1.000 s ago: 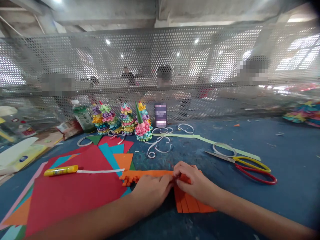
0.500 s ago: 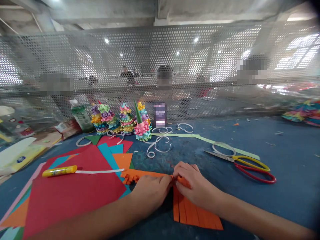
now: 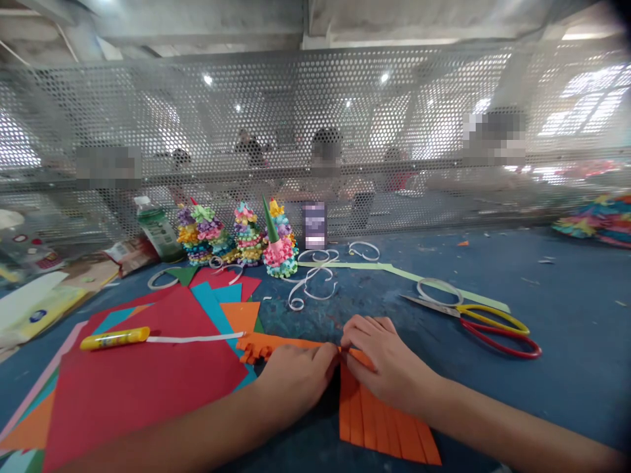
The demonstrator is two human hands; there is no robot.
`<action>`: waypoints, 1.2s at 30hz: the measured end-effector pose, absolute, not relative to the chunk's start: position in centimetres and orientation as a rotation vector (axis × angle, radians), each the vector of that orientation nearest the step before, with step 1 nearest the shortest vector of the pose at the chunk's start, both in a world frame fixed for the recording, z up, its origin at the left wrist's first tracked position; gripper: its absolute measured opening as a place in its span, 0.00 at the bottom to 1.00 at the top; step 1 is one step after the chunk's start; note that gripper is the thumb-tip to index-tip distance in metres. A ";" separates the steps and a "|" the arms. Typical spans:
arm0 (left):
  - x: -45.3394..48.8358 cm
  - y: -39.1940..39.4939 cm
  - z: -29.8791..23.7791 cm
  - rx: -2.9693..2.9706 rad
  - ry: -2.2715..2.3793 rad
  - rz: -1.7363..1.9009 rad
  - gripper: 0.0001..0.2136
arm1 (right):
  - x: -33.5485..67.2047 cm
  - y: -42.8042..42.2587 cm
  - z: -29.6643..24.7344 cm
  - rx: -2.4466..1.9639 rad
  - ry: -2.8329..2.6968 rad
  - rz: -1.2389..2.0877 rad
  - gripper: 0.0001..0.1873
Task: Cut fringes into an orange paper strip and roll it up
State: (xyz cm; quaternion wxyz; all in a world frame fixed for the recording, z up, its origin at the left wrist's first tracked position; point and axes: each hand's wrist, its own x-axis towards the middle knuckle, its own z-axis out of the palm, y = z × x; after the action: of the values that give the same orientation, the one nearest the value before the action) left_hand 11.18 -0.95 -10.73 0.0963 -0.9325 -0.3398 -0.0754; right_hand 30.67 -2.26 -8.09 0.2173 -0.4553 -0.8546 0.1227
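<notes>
Single head-worn camera, facing forward and down from just above the left hand [image 3: 296, 378] and right hand [image 3: 387, 368]. Close on the blue worktable [image 3: 566, 315], with a perforated metal screen [image 3: 315, 112] along the far side of the view

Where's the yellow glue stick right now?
In the head view, the yellow glue stick lies at the lower left on the red paper, at the end of a white paper strip, well left of the person's left hand.
</notes>
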 end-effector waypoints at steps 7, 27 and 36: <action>11.4 -1.1 -10.5 -2.775 -1.028 -0.211 0.03 | 30.7 -2.4 -7.8 -1.236 -2.373 0.401 0.08; 11.3 -1.1 -10.5 -2.767 -0.987 -0.216 0.05 | 30.7 -2.0 -8.6 -1.238 -2.330 0.445 0.08; 11.1 -0.8 -10.7 -2.724 -0.923 -0.300 0.03 | 30.6 -2.5 -8.3 -1.267 -2.434 0.292 0.07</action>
State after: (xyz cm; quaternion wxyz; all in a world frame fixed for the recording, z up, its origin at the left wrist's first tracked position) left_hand 11.06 -0.82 -10.68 0.1246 -0.9346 -0.3168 -0.1031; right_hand 30.60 -2.48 -8.31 0.1897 -0.4507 -0.8661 0.1039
